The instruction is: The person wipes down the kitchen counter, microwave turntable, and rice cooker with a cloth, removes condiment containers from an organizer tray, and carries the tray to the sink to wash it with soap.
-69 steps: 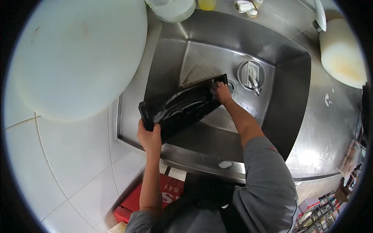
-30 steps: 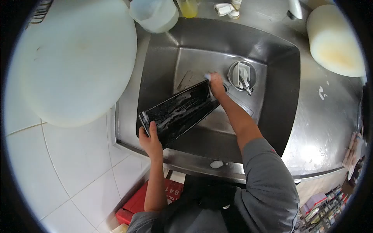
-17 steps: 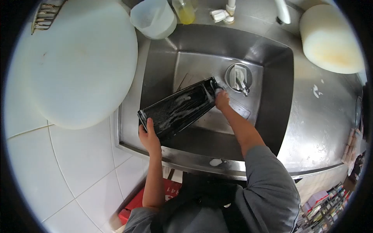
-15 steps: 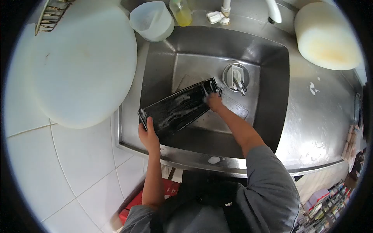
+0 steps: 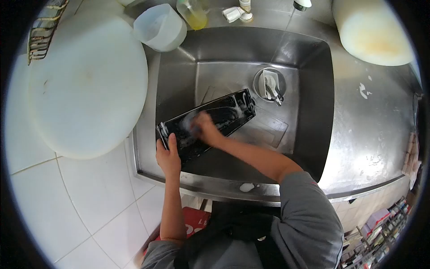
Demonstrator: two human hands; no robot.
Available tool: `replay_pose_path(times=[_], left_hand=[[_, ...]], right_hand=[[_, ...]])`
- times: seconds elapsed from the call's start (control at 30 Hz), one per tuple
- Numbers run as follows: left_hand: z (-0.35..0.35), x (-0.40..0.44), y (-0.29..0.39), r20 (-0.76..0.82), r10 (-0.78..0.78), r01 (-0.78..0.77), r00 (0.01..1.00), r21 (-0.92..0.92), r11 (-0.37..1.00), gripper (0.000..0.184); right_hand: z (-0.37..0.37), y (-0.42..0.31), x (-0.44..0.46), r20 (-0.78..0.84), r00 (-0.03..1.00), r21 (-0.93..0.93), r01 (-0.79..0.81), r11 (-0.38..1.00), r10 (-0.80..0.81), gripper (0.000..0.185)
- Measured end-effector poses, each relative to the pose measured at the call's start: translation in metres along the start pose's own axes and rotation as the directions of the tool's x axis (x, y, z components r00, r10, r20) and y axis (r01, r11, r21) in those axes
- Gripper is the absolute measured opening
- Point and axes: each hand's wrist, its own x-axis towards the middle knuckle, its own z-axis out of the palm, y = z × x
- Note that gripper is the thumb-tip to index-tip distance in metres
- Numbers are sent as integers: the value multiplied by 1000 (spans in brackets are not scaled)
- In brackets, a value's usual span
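A long black tray [image 5: 230,114] with a raised rim is held slanted over the sink [image 5: 311,112], streaked with white foam. My left hand [image 5: 169,157] grips its lower left corner, thumb over the rim. My right hand [image 5: 207,130] presses on the tray's inner surface left of its middle. Its fingers are closed and blurred, and a pale smear shows beside them; what they hold is not clear. Beyond the tray's far right end, a round metal bowl [image 5: 255,85] contains a white rectangular dish and several utensils.
Behind the sink stand a translucent tub [image 5: 159,29], a bottle of yellow liquid [image 5: 193,15] and a white tap [image 5: 239,12]. A large white round board [image 5: 89,85] fills the left side. A thick white block [image 5: 374,33] stands on the right counter [image 5: 358,134], near foam spots.
My right hand has swept left along the tray, from its right end to left of the middle, leaving curved foam streaks. My left hand keeps its corner grip. The view has shifted slightly.
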Motion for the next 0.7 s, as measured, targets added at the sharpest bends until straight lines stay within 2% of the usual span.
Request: replay_pose_path(times=[0.03,0.1,0.13,0.17,0.2,0.23,0.27,0.3,0.33,0.37,0.4,0.43,0.47,0.53,0.57,0.63,0.7], left_hand=[[2,2,2,1,-5,5,1000,-3,1000,52],[0,6,8,7,40,-40,999,2,999,50],[-2,7,10,1,45,-45,999,4,999,50],[-4,6,12,21,42,-43,999,27,999,48],[-4,8,13,41,41,-43,998,48,998,46],[-2,8,17,41,41,-43,998,54,998,46],[-1,4,22,49,71,-73,996,50,996,45],[-1,1,25,55,98,-100,994,46,994,44],[-3,-1,25,112,53,-61,992,71,996,37],[-2,-3,26,115,48,-57,992,74,996,37],[-1,-6,27,89,39,-42,995,28,999,37],[0,-11,30,66,26,-25,998,-21,999,38],[-1,-13,27,41,48,-47,998,-38,998,42],[0,-19,33,29,23,-20,999,-93,995,42],[1,-22,35,20,-11,14,1000,-146,989,42],[2,-23,38,11,-2,4,1000,-207,978,42],[5,-20,39,-9,12,-14,1000,-284,959,42]], right_hand=[[-13,-24,2,45,980,53,193,980,-195,35],[-16,25,3,24,972,-36,235,971,-234,25],[-17,72,3,185,979,-145,110,983,-82,26],[-41,85,-5,167,985,-272,92,958,-47,25],[-45,141,-14,201,977,-376,142,916,-69,26],[-66,163,-20,261,954,-510,268,817,-150,25],[-74,194,-28,301,950,-507,82,858,87,28],[-99,193,-27,347,926,-496,47,867,149,32],[-101,227,-40,294,953,-669,149,728,76,35],[-121,213,-40,403,906,-741,405,535,-127,38],[-115,212,-41,404,913,-725,280,629,59,40],[-107,216,-46,411,878,-709,139,692,245,42],[-96,214,-56,408,878,-713,137,687,249,42],[-68,211,-82,198,926,-703,-94,705,320,38],[-66,202,-76,193,929,-706,-91,702,315,38],[-51,176,-73,288,812,-445,-355,822,507,33],[-26,151,-60,312,878,-133,-337,932,362,34]])
